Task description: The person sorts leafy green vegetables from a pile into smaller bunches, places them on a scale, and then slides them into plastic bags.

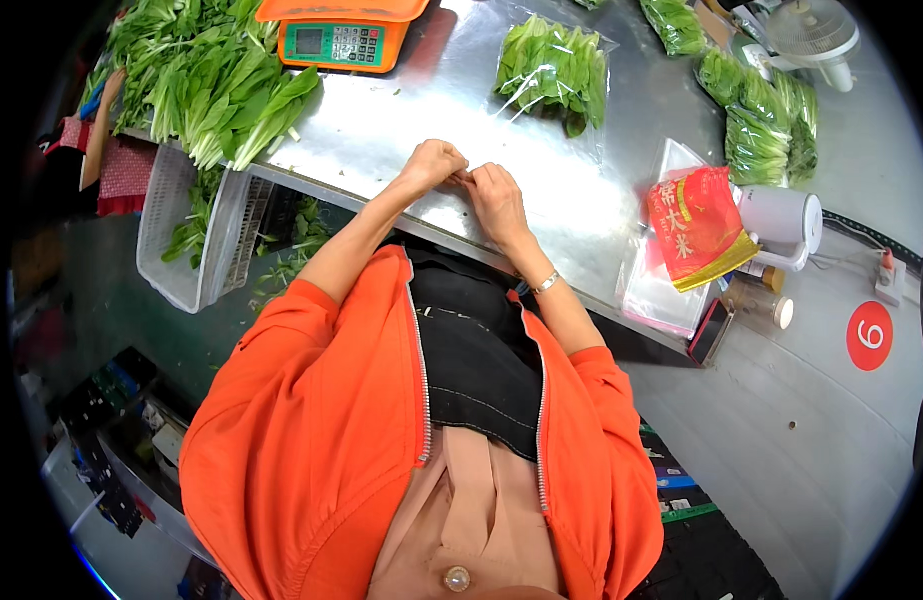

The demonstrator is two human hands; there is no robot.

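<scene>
My left hand (434, 165) and my right hand (497, 201) meet at the fingertips above the front edge of the steel table (371, 120). Their fingers are bent and pinched together; whether something small is between them cannot be made out. Beyond them lies a clear plastic bag of leafy greens (551, 71). To the left, a large heap of loose leafy greens (221, 97) reaches the table's edge, beside an orange digital scale (341, 41).
A white plastic crate (206, 240) with some greens stands below the table's left edge. Bagged greens (758, 142), a red rice bag (694, 221), clear plastic bags (660, 289), a phone (707, 330) and a fan (810, 34) are at right. Another person's arm (98, 139) is far left.
</scene>
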